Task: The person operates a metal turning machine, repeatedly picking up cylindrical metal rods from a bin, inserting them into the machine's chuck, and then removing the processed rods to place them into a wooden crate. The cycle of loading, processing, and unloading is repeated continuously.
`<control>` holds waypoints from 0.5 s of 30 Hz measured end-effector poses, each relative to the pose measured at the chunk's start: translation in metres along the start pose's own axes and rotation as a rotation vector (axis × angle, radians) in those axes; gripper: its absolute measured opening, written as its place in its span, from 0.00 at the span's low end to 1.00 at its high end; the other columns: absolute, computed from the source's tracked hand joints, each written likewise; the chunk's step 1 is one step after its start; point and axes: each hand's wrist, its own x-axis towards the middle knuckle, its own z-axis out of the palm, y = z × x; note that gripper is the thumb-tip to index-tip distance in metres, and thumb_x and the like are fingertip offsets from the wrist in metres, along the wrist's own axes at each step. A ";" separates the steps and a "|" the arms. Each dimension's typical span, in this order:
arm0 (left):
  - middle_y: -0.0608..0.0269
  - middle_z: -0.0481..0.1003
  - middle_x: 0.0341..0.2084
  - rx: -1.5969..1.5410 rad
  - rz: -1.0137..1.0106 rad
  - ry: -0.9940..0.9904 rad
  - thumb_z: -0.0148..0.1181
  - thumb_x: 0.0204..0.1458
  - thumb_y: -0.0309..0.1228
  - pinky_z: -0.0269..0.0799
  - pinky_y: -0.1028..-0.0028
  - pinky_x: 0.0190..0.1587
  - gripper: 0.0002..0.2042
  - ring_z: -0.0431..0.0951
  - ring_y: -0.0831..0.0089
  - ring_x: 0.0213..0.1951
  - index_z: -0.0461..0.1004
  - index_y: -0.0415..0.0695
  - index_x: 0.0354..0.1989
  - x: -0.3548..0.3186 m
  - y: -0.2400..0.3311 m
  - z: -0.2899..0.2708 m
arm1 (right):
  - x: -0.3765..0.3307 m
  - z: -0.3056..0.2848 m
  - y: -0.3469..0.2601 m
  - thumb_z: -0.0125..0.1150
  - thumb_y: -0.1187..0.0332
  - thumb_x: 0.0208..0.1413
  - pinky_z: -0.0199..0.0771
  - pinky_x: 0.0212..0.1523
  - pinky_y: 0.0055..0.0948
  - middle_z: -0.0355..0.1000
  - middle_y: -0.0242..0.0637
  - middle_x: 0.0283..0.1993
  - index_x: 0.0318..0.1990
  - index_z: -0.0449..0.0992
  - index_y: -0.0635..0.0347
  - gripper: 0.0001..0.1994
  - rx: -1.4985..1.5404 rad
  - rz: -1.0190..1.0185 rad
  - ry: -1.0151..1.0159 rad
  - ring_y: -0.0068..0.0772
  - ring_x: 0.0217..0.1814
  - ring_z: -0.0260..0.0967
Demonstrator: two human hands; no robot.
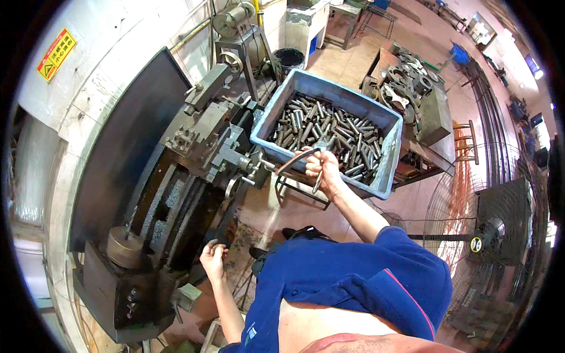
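Closest of all, a blue short-sleeved work shirt (pixel 353 276) across the bottom, with both bare arms reaching out from it. Right hand (pixel 322 169) up over the near rim of a blue-grey plastic bin (pixel 382 176), clenched around a thin curved metal rod (pixel 297 159) and a short shiny metal piece (pixel 318 183). Rod dull brown-grey, bent like a bow, long way running from the fist out to the left and a little down toward the big dark oily metal lathe (pixel 194 165). Short piece pointing nearly straight down from under the fist. Middle of both hidden inside the fingers, so true length hard to tell. Bin full of short grey metal tubes (pixel 329 129), piled every which way, too many and too small to count. Left hand (pixel 213 259) low by the front of the lathe, fingers curled on a small dark handle (pixel 213 242); handle mostly covered, shape hard to make out. Round wire-caged floor fan (pixel 482 235) off to the right, partly cut off by the dark edge.
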 end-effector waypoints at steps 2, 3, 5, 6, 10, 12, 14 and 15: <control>0.61 0.73 0.26 0.030 -0.053 -0.015 0.53 0.47 0.20 0.69 0.80 0.29 0.12 0.73 0.78 0.25 0.68 0.33 0.41 -0.010 -0.009 0.004 | -0.015 0.014 0.006 0.40 0.65 0.55 0.50 0.12 0.14 0.68 0.49 0.44 0.45 0.63 0.63 0.14 -0.105 0.122 -0.067 0.12 0.13 0.45; 0.61 0.74 0.26 0.042 -0.036 -0.021 0.54 0.47 0.21 0.68 0.81 0.28 0.11 0.73 0.77 0.25 0.68 0.33 0.41 -0.014 -0.012 0.008 | -0.022 0.019 0.014 0.39 0.65 0.56 0.50 0.12 0.13 0.69 0.47 0.44 0.45 0.63 0.62 0.14 -0.210 0.165 -0.076 0.12 0.13 0.45; 0.61 0.74 0.25 0.061 0.008 -0.030 0.54 0.48 0.23 0.66 0.82 0.25 0.11 0.74 0.77 0.24 0.69 0.34 0.40 -0.018 -0.014 0.015 | -0.025 0.008 0.042 0.37 0.65 0.57 0.50 0.13 0.12 0.70 0.45 0.42 0.45 0.64 0.60 0.13 -0.200 0.361 -0.141 0.12 0.13 0.45; 0.62 0.74 0.26 0.094 0.017 -0.027 0.54 0.47 0.23 0.67 0.82 0.27 0.12 0.74 0.78 0.25 0.69 0.34 0.41 -0.021 -0.014 0.016 | -0.032 0.009 0.058 0.36 0.67 0.54 0.49 0.12 0.12 0.69 0.47 0.44 0.47 0.63 0.63 0.16 -0.227 0.397 -0.150 0.12 0.13 0.44; 0.67 0.72 0.25 0.211 0.062 -0.008 0.58 0.45 0.22 0.65 0.85 0.30 0.14 0.69 0.84 0.26 0.68 0.33 0.42 -0.042 -0.013 0.011 | -0.063 0.016 0.098 0.37 0.72 0.45 0.48 0.12 0.13 0.68 0.49 0.45 0.50 0.62 0.63 0.22 -0.278 0.652 -0.152 0.13 0.12 0.43; 0.68 0.72 0.25 0.147 0.051 0.067 0.57 0.46 0.22 0.65 0.84 0.29 0.13 0.69 0.85 0.25 0.69 0.33 0.41 -0.063 -0.015 -0.004 | -0.069 0.015 0.115 0.38 0.74 0.42 0.48 0.12 0.14 0.68 0.48 0.46 0.49 0.62 0.62 0.22 -0.341 0.736 -0.179 0.14 0.12 0.44; 0.69 0.72 0.25 0.121 0.054 0.139 0.57 0.46 0.22 0.65 0.85 0.29 0.12 0.69 0.85 0.26 0.70 0.34 0.40 -0.086 -0.026 -0.028 | -0.071 0.010 0.133 0.38 0.74 0.41 0.48 0.12 0.15 0.69 0.47 0.45 0.49 0.62 0.62 0.22 -0.380 0.790 -0.223 0.14 0.12 0.44; 0.69 0.72 0.24 0.086 0.074 0.196 0.57 0.45 0.21 0.65 0.85 0.29 0.12 0.69 0.85 0.26 0.70 0.35 0.40 -0.102 -0.032 -0.042 | -0.073 0.011 0.141 0.37 0.75 0.41 0.48 0.12 0.15 0.69 0.47 0.44 0.48 0.62 0.61 0.22 -0.396 0.818 -0.254 0.14 0.12 0.43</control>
